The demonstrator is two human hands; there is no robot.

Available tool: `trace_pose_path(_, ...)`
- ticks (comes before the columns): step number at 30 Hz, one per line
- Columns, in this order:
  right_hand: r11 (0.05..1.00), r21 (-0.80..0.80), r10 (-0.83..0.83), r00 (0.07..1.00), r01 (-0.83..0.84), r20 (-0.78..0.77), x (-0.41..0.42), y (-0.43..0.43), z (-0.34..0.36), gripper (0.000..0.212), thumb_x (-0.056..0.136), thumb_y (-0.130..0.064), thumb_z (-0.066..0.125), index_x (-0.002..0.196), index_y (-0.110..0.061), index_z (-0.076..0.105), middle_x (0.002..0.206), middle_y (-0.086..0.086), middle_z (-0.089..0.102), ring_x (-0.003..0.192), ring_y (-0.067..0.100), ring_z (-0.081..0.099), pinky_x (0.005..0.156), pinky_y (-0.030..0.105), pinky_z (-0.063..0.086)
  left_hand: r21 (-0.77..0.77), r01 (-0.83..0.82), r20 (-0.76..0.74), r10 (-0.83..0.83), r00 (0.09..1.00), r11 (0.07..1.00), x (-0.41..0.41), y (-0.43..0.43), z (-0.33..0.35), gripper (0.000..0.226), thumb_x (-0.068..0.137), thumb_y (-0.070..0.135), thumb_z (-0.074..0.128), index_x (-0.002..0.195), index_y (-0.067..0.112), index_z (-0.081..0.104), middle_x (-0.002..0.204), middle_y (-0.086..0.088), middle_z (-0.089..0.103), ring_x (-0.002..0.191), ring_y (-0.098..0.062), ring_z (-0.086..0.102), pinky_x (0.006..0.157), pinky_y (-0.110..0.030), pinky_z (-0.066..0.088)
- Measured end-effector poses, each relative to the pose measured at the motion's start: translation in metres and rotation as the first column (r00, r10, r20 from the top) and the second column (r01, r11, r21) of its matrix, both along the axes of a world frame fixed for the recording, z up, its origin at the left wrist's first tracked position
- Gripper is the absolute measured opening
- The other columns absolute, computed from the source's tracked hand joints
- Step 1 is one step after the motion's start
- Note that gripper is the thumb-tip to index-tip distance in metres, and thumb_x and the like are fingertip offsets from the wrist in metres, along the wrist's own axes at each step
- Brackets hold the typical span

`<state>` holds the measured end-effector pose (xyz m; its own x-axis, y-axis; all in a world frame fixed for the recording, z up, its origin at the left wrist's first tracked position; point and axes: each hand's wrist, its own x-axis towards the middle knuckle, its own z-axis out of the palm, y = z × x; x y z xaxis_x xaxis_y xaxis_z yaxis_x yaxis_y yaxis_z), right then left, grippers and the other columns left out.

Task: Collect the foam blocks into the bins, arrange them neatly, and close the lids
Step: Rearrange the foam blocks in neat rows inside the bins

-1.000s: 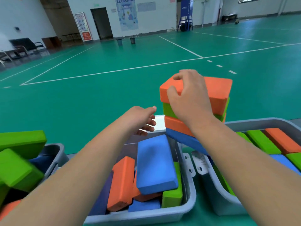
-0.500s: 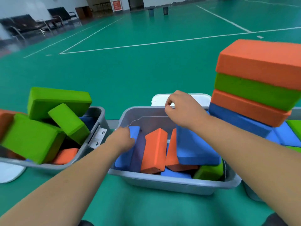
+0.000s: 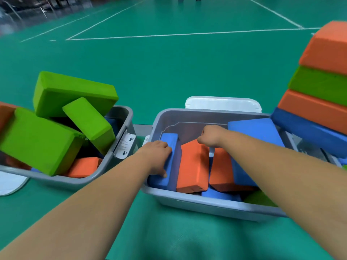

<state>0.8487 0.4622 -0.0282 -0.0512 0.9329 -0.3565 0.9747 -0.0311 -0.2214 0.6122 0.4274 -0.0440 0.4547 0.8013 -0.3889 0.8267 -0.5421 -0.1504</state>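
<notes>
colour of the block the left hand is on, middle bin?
Blue. The block shows best in the head view.

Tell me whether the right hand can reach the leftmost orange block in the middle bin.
Probably yes: the right hand is at the far end of the orange block, and nothing covers its top.

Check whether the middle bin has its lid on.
No, the middle bin is open, the left hand gripping a blue block inside it, and a white lid lies behind it.
</notes>
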Motion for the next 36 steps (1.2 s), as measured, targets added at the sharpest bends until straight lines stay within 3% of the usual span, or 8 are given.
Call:
trace_pose_path(5, 0.982, -0.086, -0.168, 0.986, 0.167, -0.01, -0.013, 0.023, -0.048, 0.026, 0.096, -0.022, 0.055, 0.073, -0.011, 0.054, 0.094, 0.012, 0.062, 0.09, 0.032, 0.059, 0.071, 0.028, 0.042, 0.022, 0.058, -0.061, -0.057, 0.997, 0.998, 0.0, 0.009, -0.013, 0.099, 0.065, 0.067, 0.084, 0.142, 0.021, 0.043, 0.137, -0.002, 0.047, 0.131, -0.027, 0.045, 0.11, -0.042, 0.037)
trace_pose_path(8, 0.964, -0.137, -0.225, 0.974, 0.226, 0.026, -0.024, 0.032, -0.068, 0.031, 0.1, -0.023, 0.051, 0.115, -0.003, 0.07, 0.127, 0.018, 0.067, 0.116, 0.035, 0.064, 0.09, 0.034, 0.05, 0.009, 0.038, -0.09, -0.037, 0.995, 0.999, 0.002, 0.015, -0.018, 0.108, 0.063, 0.07, 0.084, 0.147, 0.019, 0.038, 0.141, -0.003, 0.045, 0.133, -0.029, 0.044, 0.113, -0.042, 0.034)
trace_pose_path(12, 0.891, -0.233, -0.397, 0.917, 0.39, 0.017, -0.039, 0.042, -0.085, 0.079, 0.099, -0.032, 0.051, 0.16, 0.004, 0.016, 0.157, 0.02, 0.042, 0.136, 0.036, 0.053, 0.112, 0.039, 0.044, -0.002, 0.026, -0.123, -0.026, 0.992, 1.0, 0.003, 0.02, -0.016, 0.125, 0.06, 0.072, 0.086, 0.156, 0.018, 0.027, 0.159, -0.007, 0.03, 0.144, -0.031, 0.035, 0.119, -0.043, 0.028)
trace_pose_path(15, 0.82, -0.244, -0.546, 0.836, 0.518, -0.061, -0.037, 0.05, -0.102, 0.105, 0.093, -0.027, 0.059, 0.16, -0.003, -0.018, 0.152, 0.02, 0.048, 0.134, 0.037, 0.054, 0.11, 0.043, 0.045, -0.034, 0.02, -0.16, -0.025, 0.987, 0.999, 0.008, 0.022, -0.015, 0.14, 0.058, 0.073, 0.087, 0.161, 0.016, 0.013, 0.171, -0.011, 0.008, 0.155, -0.033, 0.019, 0.123, -0.045, 0.021)
trace_pose_path(21, 0.853, -0.133, -0.512, 0.858, 0.505, -0.023, -0.038, 0.038, -0.077, 0.1, 0.079, -0.059, 0.068, 0.159, -0.024, 0.018, 0.153, 0.025, 0.035, 0.136, 0.042, 0.046, 0.108, 0.046, 0.043, -0.087, -0.001, -0.148, -0.012, 0.989, 0.996, 0.012, 0.033, -0.018, 0.113, 0.071, 0.086, 0.068, 0.158, 0.023, 0.035, 0.173, -0.012, 0.004, 0.155, -0.034, 0.019, 0.121, -0.049, 0.021)
trace_pose_path(24, 0.857, -0.096, -0.507, 0.862, 0.507, 0.022, -0.036, 0.031, -0.058, 0.087, 0.082, -0.055, 0.064, 0.153, -0.016, 0.03, 0.147, 0.023, 0.032, 0.125, 0.042, 0.055, 0.101, 0.045, 0.045, -0.042, -0.026, -0.132, 0.02, 0.991, 0.999, 0.02, 0.037, -0.03, 0.089, 0.085, 0.086, 0.05, 0.148, 0.024, 0.052, 0.169, -0.012, 0.024, 0.146, -0.034, 0.036, 0.115, -0.048, 0.027)
trace_pose_path(28, 0.899, -0.034, -0.432, 0.896, 0.437, 0.101, -0.028, 0.023, -0.04, 0.086, 0.086, -0.064, 0.048, 0.149, -0.006, 0.043, 0.142, 0.018, 0.042, 0.135, 0.043, 0.043, 0.109, 0.047, 0.044, -0.007, -0.179, 0.126, 0.178, 0.976, 0.984, 0.033, 0.052, -0.042, 0.077, 0.09, 0.063, 0.067, 0.144, 0.014, 0.044, 0.147, -0.011, 0.046, 0.132, -0.036, 0.051, 0.105, -0.049, 0.041)
trace_pose_path(36, 0.946, 0.067, -0.32, 0.947, 0.317, 0.039, -0.004, -0.014, 0.006, 0.086, 0.086, -0.058, 0.064, 0.142, -0.002, 0.033, 0.109, 0.013, 0.059, 0.093, 0.034, 0.06, 0.068, 0.034, 0.043, -0.154, -0.236, 0.185, 0.262, 0.947, 0.96, 0.049, 0.06, -0.073, 0.08, 0.091, 0.056, 0.068, 0.153, 0.016, 0.035, 0.156, -0.006, 0.038, 0.136, -0.04, 0.047, 0.109, -0.052, 0.044)
